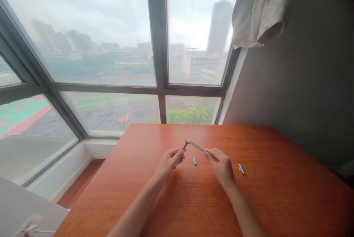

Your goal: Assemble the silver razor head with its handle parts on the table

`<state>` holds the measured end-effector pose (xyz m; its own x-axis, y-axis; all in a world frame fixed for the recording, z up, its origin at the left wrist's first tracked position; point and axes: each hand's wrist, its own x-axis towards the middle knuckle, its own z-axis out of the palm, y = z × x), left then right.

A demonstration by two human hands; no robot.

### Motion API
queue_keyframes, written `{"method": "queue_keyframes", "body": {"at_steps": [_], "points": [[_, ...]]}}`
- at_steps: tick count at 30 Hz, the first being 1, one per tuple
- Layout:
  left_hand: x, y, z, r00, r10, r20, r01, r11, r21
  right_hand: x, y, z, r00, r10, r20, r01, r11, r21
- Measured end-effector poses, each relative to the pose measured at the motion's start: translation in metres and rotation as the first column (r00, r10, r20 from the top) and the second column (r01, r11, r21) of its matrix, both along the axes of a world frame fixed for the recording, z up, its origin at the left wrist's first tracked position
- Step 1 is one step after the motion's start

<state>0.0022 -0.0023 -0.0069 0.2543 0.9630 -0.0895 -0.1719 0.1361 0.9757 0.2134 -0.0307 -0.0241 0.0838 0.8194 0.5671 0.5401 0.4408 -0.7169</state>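
Note:
Both of my hands are raised a little above a reddish-brown wooden table (pixel 276 192). My left hand (pixel 168 162) is closed on a thin dark rod-like piece (pixel 179 157). My right hand (pixel 219 165) is closed on a slim pale stick-like piece (pixel 196 145). The two pieces meet at an angle between my hands, like a hinge or joint. Two small teal cylinders lie on the table: one (pixel 194 160) between my hands, the other (pixel 241 169) just right of my right hand.
A large window (pixel 157 45) with dark frames stands beyond the table's far edge, with a low sill and floor gap at the left. A grey wall is at the right, and pale cloth (pixel 257 12) hangs at the upper right. A white device with a cable (pixel 27 226) sits at the bottom left.

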Motion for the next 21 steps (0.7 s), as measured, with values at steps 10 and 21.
{"method": "queue_keyframes", "body": {"at_steps": [10, 21], "points": [[-0.0015, 0.0002, -0.0024, 1.0, -0.005, -0.004, 0.005, 1.0, 0.029, 0.0005, 0.0001, 0.0008, 0.999, 0.036, -0.011, -0.036, 0.999, -0.016], [-0.0016, 0.0017, -0.0047, 1.0, 0.004, -0.03, -0.003, 1.0, 0.024, 0.0002, -0.0001, -0.0004, 1.0, -0.021, 0.013, 0.022, 0.999, -0.03]]}}
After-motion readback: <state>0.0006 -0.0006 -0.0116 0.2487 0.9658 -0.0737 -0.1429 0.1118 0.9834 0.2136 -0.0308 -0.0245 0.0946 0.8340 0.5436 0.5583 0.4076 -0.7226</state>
